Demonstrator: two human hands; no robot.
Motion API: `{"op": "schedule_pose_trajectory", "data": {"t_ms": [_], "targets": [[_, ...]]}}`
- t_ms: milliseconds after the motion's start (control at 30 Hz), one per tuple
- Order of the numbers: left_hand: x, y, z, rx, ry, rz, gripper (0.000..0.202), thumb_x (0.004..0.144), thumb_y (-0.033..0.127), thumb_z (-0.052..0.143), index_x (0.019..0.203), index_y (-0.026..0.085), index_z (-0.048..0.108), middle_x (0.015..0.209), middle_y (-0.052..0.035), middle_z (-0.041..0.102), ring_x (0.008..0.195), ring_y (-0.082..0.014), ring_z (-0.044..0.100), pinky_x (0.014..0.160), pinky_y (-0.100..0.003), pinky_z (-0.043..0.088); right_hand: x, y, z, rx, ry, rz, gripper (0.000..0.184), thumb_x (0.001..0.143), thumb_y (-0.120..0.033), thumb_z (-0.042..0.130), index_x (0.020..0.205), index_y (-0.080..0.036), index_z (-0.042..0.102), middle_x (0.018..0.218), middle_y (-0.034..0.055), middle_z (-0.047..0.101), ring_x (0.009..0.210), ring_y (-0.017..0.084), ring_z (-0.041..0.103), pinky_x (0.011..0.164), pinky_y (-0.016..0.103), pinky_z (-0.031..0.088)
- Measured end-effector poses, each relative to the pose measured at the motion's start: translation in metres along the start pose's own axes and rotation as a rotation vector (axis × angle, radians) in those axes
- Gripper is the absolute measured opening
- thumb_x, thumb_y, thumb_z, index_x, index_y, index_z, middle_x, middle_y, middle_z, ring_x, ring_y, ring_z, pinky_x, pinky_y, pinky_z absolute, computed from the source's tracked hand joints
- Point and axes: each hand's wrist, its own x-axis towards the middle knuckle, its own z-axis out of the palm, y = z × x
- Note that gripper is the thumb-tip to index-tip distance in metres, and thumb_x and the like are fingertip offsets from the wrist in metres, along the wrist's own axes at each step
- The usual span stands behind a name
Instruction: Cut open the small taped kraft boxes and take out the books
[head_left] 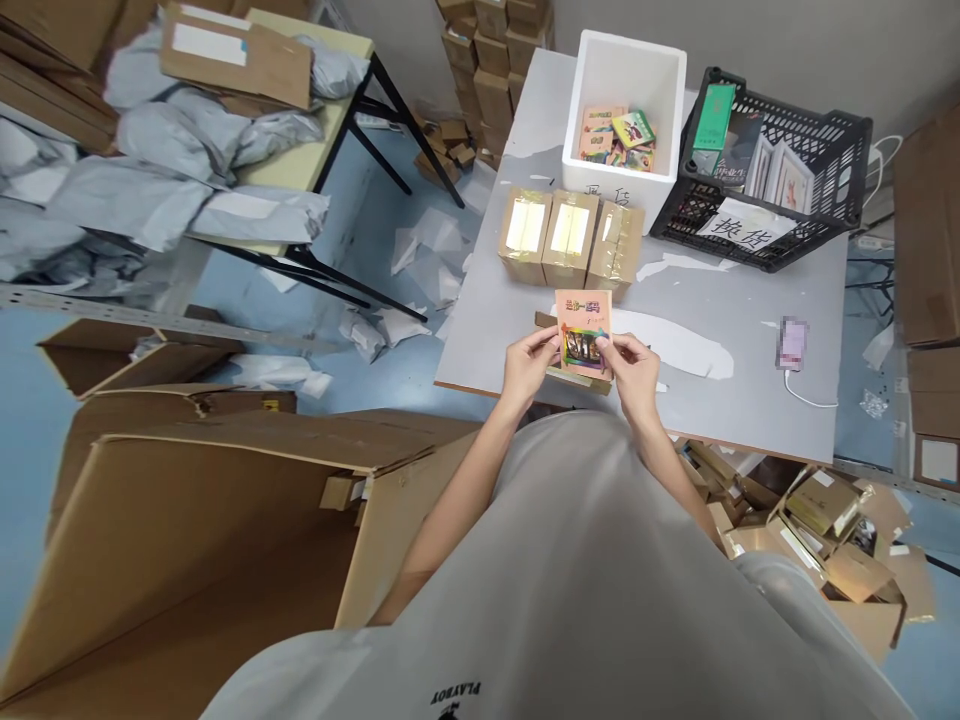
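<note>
Currently: Packet Pinched at Both Sides

From where I am standing, the left hand (pixel 531 362) and right hand (pixel 631 366) are pinching the pink packet (pixel 585 312), fingers and thumbs nearly together. It is overlapping the small carton (pixel 600 386) at the near edge of the table (pixel 750 412). Caution: a loosening fingertip could cause a drop. Both forearms are pointing forward, hands facing inward.

Nearer the body than the fingers (pixel 546 341) lies a plain grey shirt (pixel 592 550), softly creased. Farthest back from the fingers, dark upside-down lettering (pixel 456 692) reads PLAYBOY, beside a small dark mark (pixel 448 713), partly cut off. Short sleeves (pixel 795 600) end well behind the fingers, leaving the forearms (pixel 465 490) bare.
</note>
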Motion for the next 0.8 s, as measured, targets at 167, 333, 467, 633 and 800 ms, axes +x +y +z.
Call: {"op": "schedule_pose_trajectory", "data": {"t_ms": [167,333,467,633,800], "targets": [[0.001,-0.013,0.027,-0.171,-0.177,-0.136,0.049,0.079,0.061,0.096,0.103,0.019,0.087,0.108,-0.0124,0.088,0.116,-0.0345,0.084,0.103,-0.049,0.071,-0.029,-0.012,0.017,-0.366,-0.108,-0.474,0.026,0.113,-0.047,0.076,0.102,-0.027,0.088,0.090,0.0043,0.077,0.081,0.021,0.067,0.074,0.036,0.056],[0.007,-0.018,0.034,-0.317,-0.291,-0.199,0.038,0.085,0.061,0.085,0.093,0.025,0.082,0.109,-0.0128,0.087,0.128,-0.0388,0.080,0.108,-0.052,0.069,-0.041,-0.002,0.024,-0.673,-0.207,-0.706,0.025,0.119,-0.034,0.067,0.107,-0.027,0.087,0.092,0.0063,0.080,0.086,0.023,0.070,0.074,0.036,0.053],[0.009,-0.019,0.020,-0.245,-0.233,-0.117,0.042,0.076,0.052,0.097,0.103,0.022,0.085,0.117,-0.0120,0.087,0.127,-0.0369,0.080,0.113,-0.050,0.064,-0.035,-0.001,0.016,-0.570,-0.157,-0.640,0.025,0.118,-0.040,0.068,0.108,-0.027,0.086,0.094,0.0059,0.079,0.089,0.023,0.072,0.080,0.035,0.057],[0.012,-0.016,-0.001,-0.125,-0.135,-0.030,0.053,0.062,0.036,0.107,0.106,0.022,0.082,0.109,-0.0071,0.086,0.104,-0.0234,0.080,0.103,-0.039,0.063,-0.013,0.001,-0.006,-0.409,0.024,-0.320,0.031,0.115,-0.053,0.068,0.119,-0.027,0.085,0.102,0.0064,0.080,0.087,0.023,0.070,0.083,0.036,0.060],[0.006,-0.002,-0.006,0.061,-0.053,0.168,0.036,0.067,0.035,0.104,0.083,0.021,0.074,0.096,-0.0057,0.080,0.098,-0.0216,0.077,0.095,-0.036,0.062,-0.002,0.009,-0.019,-0.230,-0.019,-0.225,0.025,0.107,-0.053,0.073,0.108,-0.031,0.085,0.119,0.0096,0.086,0.119,0.030,0.077,0.113,0.050,0.061]]}}
